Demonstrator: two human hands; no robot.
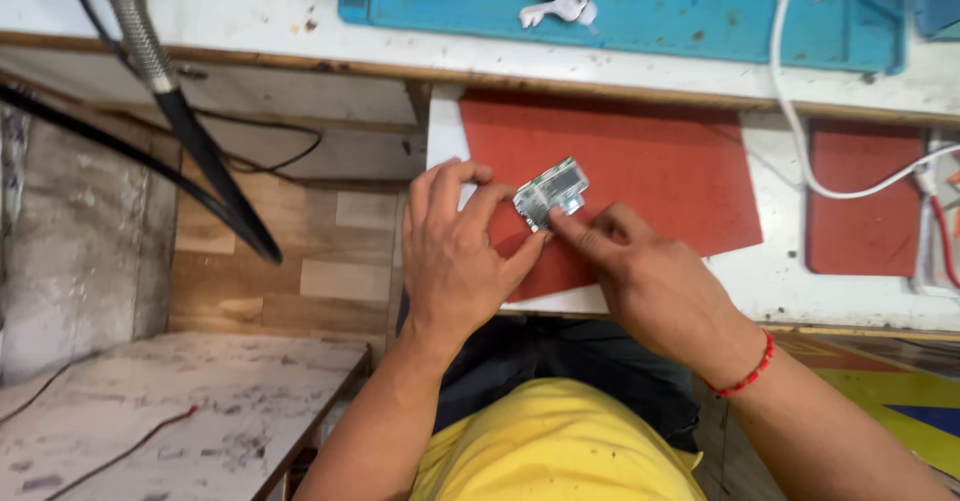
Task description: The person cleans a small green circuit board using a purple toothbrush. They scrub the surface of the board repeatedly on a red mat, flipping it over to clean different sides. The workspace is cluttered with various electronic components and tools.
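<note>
- flexible gooseneck arm (160, 71) runs in from 11 o'clock, with black cables (120, 151) beside it, hanging off the bench edge and well apart from the hands.
- left hand (455, 251) sits at centre, fingers curled over the left end of a small circuit board (551, 192), thumb under its lower edge. looks like a steadying pinch, so the board can't slide.
- the board lies at about 12 o'clock from the left hand, tilted, low over the red mat (640, 161); can't tell if it touches the mat.
- right hand (650, 276) comes in from 4 o'clock, index fingertip pressed on the board's lower right edge, other fingers loosely folded. holding nothing else.
- red thread bracelet (748, 371) on the right wrist.
- the red mat likely gives a soft, grippy work surface.
- white cable (800, 131) loops at 2 o'clock, clear of the work.
- blue mat (700, 11) with tools lies at 12 o'clock, out of reach.
</note>
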